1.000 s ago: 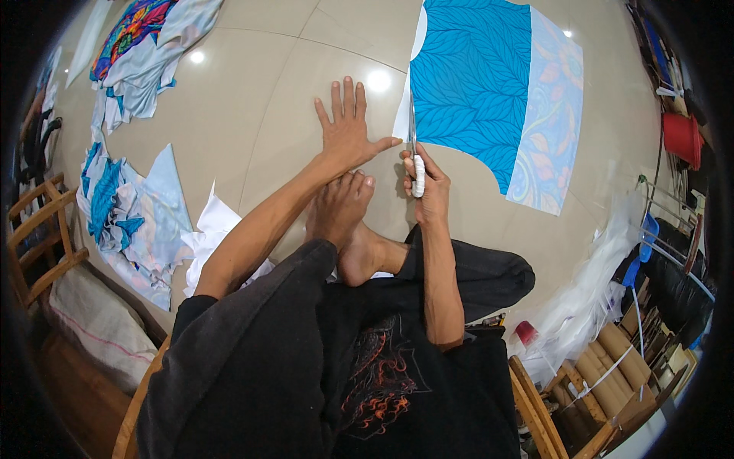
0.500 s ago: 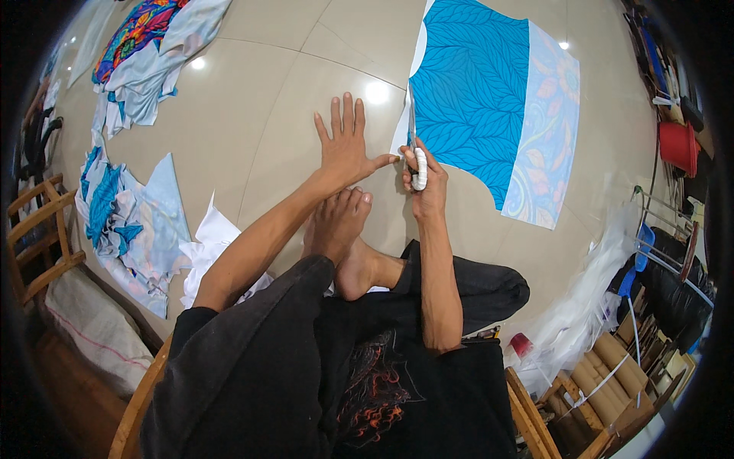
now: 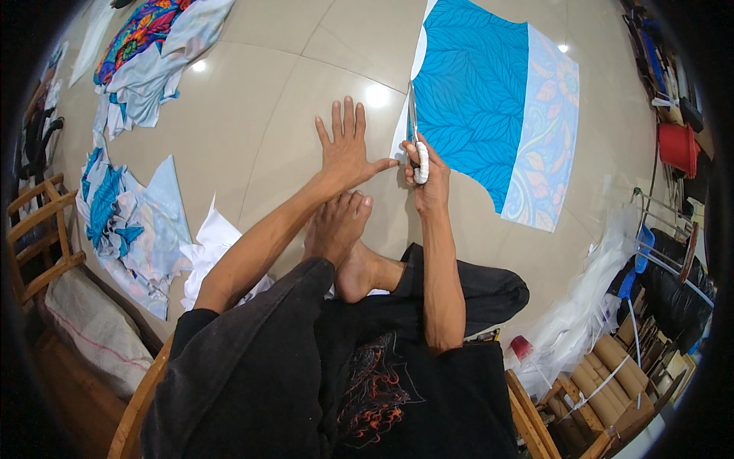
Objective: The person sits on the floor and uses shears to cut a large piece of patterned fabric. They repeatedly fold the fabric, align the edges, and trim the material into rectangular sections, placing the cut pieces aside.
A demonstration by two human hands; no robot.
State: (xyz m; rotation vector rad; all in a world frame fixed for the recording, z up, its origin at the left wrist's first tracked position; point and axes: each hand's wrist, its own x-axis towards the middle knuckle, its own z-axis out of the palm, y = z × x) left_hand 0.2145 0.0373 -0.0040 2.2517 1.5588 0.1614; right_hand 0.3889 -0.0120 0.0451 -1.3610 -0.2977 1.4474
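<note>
A blue leaf-patterned fabric piece (image 3: 474, 92) with a pale floral band (image 3: 544, 138) along its right side lies flat on the tiled floor. My right hand (image 3: 430, 180) grips scissors (image 3: 420, 164) whose handle is wrapped in white. Their blades point away from me along the fabric's left edge, where a narrow white strip (image 3: 401, 130) lies beside the blue. My left hand (image 3: 345, 153) rests on the floor left of the scissors, fingers spread, its thumb reaching to the strip's near end. Whether the thumb presses the strip, I cannot tell.
Crumpled blue and pale fabric scraps (image 3: 138, 229) lie at the left, a multicoloured heap (image 3: 145, 46) beyond them. White cloth (image 3: 210, 249) sits by my left forearm, near my bare foot (image 3: 336, 229). On the right are clear plastic sheeting (image 3: 569, 314), cardboard tubes (image 3: 604, 375) and a red container (image 3: 677, 145).
The scissors have shifted very slightly, and their blades look closer together along the fabric's edge. My left hand stays almost where it was.
</note>
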